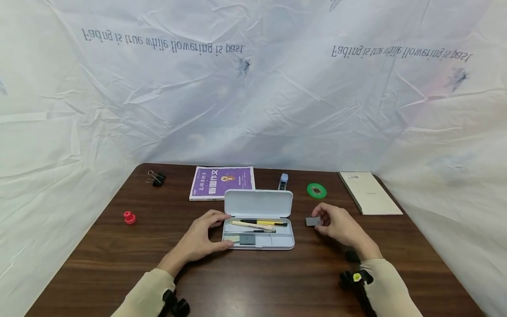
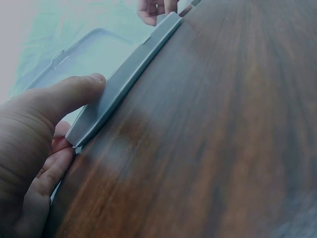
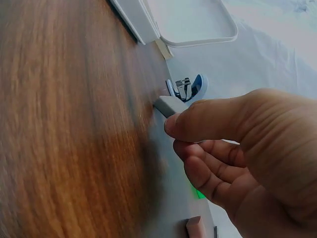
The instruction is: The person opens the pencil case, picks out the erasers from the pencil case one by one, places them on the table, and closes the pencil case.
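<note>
A pale grey pencil case (image 1: 258,204) lies open on the table, its lid tipped back. Inside are a yellow and black pen (image 1: 273,223), a cream pen (image 1: 248,225), a thin clear pen with a dark tip (image 1: 259,231) and a dark grey block (image 1: 247,239). My left hand (image 1: 202,237) grips the case's left end, thumb along the front wall (image 2: 101,99) and fingers at the side. To the right of the case, my right hand (image 1: 336,223) pinches a small grey eraser (image 1: 312,221) between thumb and fingers, close to the tabletop.
Behind the case lie a purple book (image 1: 222,181) and a glue stick (image 1: 283,181). A green tape roll (image 1: 316,190) and a cream notebook (image 1: 370,193) are at the right. At the left sit a black binder clip (image 1: 158,178) and a red stepped piece (image 1: 129,217).
</note>
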`<state>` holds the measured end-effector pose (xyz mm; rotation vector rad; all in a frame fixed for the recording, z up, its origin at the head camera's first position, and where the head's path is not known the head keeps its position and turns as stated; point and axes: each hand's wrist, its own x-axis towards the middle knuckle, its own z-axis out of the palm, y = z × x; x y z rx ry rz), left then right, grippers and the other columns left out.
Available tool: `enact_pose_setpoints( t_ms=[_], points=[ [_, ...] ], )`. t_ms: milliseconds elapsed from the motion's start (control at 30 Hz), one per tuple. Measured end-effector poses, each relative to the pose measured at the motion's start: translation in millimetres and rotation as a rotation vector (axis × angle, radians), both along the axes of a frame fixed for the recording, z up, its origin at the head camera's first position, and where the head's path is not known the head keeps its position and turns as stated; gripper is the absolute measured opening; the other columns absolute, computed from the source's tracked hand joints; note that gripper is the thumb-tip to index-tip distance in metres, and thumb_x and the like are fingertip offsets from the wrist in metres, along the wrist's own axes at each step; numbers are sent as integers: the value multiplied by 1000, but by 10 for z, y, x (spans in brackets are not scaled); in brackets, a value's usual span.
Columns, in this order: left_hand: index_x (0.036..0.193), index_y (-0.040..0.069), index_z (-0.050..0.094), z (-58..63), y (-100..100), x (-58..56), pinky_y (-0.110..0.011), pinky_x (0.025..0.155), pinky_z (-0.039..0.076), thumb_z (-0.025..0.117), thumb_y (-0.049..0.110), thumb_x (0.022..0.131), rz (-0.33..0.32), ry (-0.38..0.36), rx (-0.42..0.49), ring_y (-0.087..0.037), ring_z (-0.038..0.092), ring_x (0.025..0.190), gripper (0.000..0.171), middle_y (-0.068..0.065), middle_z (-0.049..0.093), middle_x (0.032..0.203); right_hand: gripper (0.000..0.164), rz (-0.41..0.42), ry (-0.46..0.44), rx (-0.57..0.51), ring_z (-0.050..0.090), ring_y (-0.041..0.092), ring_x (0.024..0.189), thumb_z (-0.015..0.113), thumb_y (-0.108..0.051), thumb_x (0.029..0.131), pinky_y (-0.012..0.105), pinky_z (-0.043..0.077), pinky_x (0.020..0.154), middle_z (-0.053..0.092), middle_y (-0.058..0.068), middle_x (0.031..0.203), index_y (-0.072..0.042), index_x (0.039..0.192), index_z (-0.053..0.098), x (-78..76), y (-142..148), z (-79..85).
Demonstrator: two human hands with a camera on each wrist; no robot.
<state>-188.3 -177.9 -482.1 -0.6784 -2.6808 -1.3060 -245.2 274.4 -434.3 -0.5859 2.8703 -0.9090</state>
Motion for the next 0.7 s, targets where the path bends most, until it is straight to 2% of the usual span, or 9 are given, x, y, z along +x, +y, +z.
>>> enact_pose_setpoints(
  t_ms=[300,700],
  points=[
    [149,14,70,18,-5,5,-47,118,57,97,44,88,-8,1,11,-23,67,135,74,0,64,142,24,-15,46,50,64,16,92,91,-8,92,34,57,78,68,2,108,-15,109,75,20,9,6],
    [149,14,70,21,-3,7,-47,118,57,98,44,87,-9,2,11,-23,66,135,74,-1,64,143,24,3,2,85,59,18,90,90,-8,92,37,53,76,67,2,105,-13,111,74,48,38,17]
  ],
)
